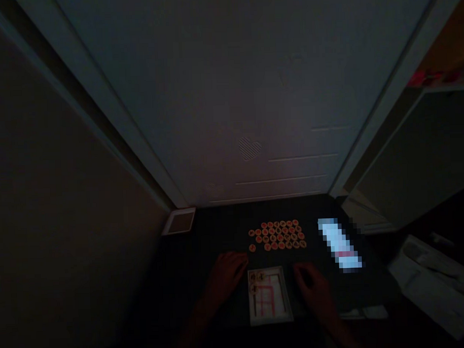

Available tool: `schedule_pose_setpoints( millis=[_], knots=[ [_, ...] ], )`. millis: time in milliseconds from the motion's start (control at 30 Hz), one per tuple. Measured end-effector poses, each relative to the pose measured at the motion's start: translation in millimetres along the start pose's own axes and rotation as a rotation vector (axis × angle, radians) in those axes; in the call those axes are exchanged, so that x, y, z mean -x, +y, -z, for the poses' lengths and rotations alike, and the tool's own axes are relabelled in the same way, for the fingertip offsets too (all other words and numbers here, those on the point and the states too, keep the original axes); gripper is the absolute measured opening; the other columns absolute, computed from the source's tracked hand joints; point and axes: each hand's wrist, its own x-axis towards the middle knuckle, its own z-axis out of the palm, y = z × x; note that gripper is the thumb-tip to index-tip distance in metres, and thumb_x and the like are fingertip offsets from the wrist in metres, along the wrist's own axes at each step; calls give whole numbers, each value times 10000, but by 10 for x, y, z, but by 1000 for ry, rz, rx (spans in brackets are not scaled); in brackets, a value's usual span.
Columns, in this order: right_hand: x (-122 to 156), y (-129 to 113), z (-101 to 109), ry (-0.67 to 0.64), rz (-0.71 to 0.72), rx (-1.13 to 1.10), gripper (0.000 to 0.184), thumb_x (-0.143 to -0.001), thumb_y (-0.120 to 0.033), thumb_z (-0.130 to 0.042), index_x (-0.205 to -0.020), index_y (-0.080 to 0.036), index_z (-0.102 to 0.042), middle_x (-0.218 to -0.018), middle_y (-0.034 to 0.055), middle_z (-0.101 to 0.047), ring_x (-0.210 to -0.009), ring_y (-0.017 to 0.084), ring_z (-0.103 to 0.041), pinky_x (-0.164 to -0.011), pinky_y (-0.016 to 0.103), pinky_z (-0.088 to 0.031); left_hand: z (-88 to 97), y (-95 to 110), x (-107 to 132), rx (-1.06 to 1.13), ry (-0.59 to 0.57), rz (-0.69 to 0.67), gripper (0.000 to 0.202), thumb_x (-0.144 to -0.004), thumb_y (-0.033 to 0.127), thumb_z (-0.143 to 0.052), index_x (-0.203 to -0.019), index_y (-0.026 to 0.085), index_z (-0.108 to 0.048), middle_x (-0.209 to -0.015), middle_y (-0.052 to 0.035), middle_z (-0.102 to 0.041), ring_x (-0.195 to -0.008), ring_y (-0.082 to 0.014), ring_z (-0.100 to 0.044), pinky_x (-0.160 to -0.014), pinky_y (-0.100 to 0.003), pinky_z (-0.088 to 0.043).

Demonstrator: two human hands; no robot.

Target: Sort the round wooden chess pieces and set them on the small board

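Note:
The picture is very dark. A shallow, light-rimmed box [290,304] lies on the dark table between my two hands, with a pink grid pattern on its bottom. Three round pieces like Chinese chess discs [253,288] lie in its far left corner. My left hand [226,275] rests just left of the box, fingers loosely bent towards the discs and nothing visible in them. On the other side is my right hand [314,283], loosely curved with a gap between thumb and fingers. Beyond the box, several round wooden discs [280,238] with red or dark marks lie in rows.
A lit, blurred-out phone-like screen [339,244] lies at the right of the dark table [218,225]. At the back left is a flat, pale-rimmed tray or lid [180,220]. A white panel [252,92] with a heart relief stands behind; a whitish container [441,278] is at lower right.

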Motion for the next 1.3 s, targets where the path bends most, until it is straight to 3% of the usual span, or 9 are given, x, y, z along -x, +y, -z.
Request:
schedule_pose_setpoints(
  millis=[267,367,467,600,800,1067,1300],
  knots=[
    [0,-28,19,-12,5,-11,342,-952,-495,-544,-985,-215,-736,-953,85,-761,-876,243,-720,-790,337,-574,-11,-24,37,88,61,125,228,-964,261,-555,-1153,247,-683,-1151,-59,-733,-1073,-241,-665,-966,-436,-492],
    [-5,-34,29,-9,15,-25,352,-951,-506,-546,-979,-211,-738,-941,87,-763,-870,248,-723,-781,342,-580,56,54,10,251,101,194,226,-941,278,-577,-1133,255,-693,-1151,-50,-715,-1051,-220,-674,-948,-399,-534],
    [-6,-45,27,3,12,-38,356,-947,-515,-552,-971,-213,-739,-926,84,-763,-855,249,-726,-758,337,-585,119,185,-41,451,173,263,190,-900,309,-622,-1044,234,-721,-1103,-60,-708,-966,-205,-695,-841,-343,-586],
    [-7,-149,16,-18,29,-63,334,-953,-494,-554,-982,-214,-733,-931,85,-759,-853,245,-723,-753,332,-585,100,338,-100,721,209,338,215,-868,357,-668,-1010,208,-729,-1112,-71,-697,-897,-190,-711,-798,-328,-604],
    [-31,-516,-6,-97,117,-110,265,-964,-427,-554,-1022,-234,-727,-982,81,-755,-915,237,-720,-819,337,-588,33,523,-139,1047,120,475,274,-794,337,-768,-1024,200,-705,-979,-54,-754,-899,-212,-729,-828,-334,-589],
    [-26,-807,-126,-124,225,-163,209,-948,-352,-572,-1056,-254,-721,-1015,68,-756,-929,222,-723,-837,340,-593,-15,692,-178,1185,154,587,319,-667,346,-856,-887,184,-690,-880,-45,-752,-856,-221,-724,-777,-314,-573],
    [-31,-888,-154,-105,237,-148,267,-909,-345,-638,-1161,-264,-672,-1105,80,-725,-1024,245,-693,-902,382,-578,-44,778,-219,1267,169,679,361,-712,481,-798,-852,182,-653,-835,-38,-731,-777,-211,-710,-670,-289,-552]
  ],
)
